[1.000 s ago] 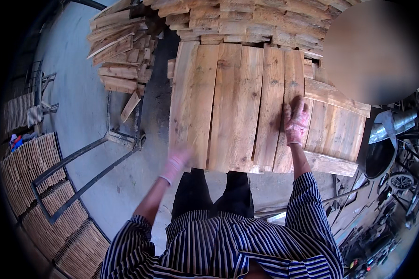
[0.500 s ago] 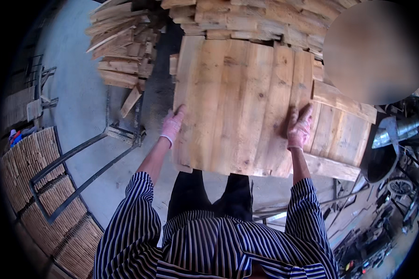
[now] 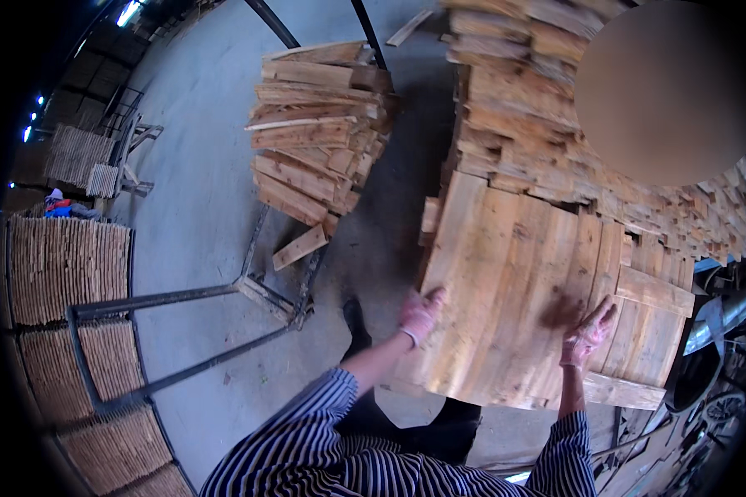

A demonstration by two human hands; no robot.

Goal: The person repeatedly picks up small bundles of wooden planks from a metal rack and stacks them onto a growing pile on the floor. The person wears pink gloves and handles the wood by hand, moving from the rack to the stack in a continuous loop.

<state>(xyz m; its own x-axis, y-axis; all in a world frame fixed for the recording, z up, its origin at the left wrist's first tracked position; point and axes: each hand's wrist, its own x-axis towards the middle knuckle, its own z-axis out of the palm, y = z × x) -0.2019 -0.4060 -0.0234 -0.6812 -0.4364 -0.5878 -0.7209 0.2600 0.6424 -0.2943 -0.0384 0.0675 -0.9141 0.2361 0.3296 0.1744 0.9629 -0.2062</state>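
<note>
A row of flat wooden boards lies side by side in front of me, forming a panel-like layer. My left hand, in a pinkish glove, rests at the left edge of this row with its fingers stretched along it. Toward the row's right side, my right hand, gloved the same way, is open with fingers apart and casts a shadow on the wood. It grips nothing. Whether its underside touches the boards is hard to tell. Beside it is a slatted wooden section with crosspieces at its ends.
Behind the boards rises a tall stack of rough planks. Left of it, a heap of loose wood pieces sits on a dark metal frame that juts toward me. Bundled slats stand far left; metal parts clutter the right.
My view has swung left, so the boards and both hands appear farther right and lower. The right hand has lifted its fingers somewhat; the left stays at the boards' left edge.
</note>
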